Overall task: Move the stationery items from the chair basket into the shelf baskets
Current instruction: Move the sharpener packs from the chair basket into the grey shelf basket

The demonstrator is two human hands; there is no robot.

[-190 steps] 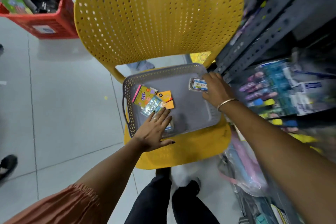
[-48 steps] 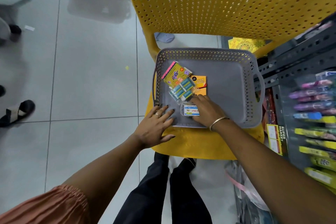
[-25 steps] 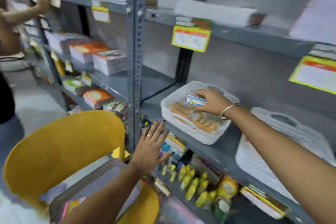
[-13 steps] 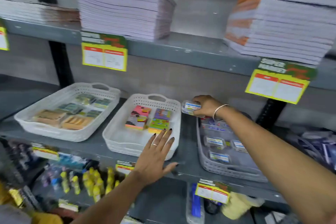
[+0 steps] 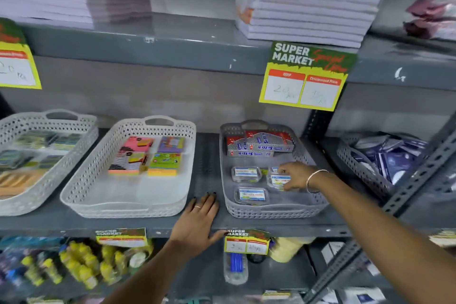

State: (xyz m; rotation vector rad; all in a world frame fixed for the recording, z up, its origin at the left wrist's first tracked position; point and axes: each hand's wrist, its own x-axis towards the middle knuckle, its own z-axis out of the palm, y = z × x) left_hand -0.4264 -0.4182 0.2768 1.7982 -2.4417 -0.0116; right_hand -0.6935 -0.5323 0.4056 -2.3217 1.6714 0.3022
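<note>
head view, going from the left edge: a white basket (image 5: pixel 37 155) of blurred flat packs sits at the far left of the frame, then a second white basket (image 5: pixel 128 168) in the left centre holds bright sticky-note pads (image 5: pixel 145 155). at lower centre the left hand (image 5: pixel 197 222) lies flat and open, empty, on the bare shelf board (image 5: pixel 207 155) between that basket and the grey basket (image 5: pixel 269 170) to its right. inside the grey one, boxed packs lie at the back and small clear cases in front. at right of centre the right hand (image 5: pixel 296 175) is closed on a small clear case (image 5: pixel 280 180) with a blue label, held low beside the others; whether it touches the floor of the basket is unclear. this looks like the placing step. next calls for letting go of the case, lifting the hand clear without nudging its neighbours, and turning back to the chair basket, which is out of frame.
</note>
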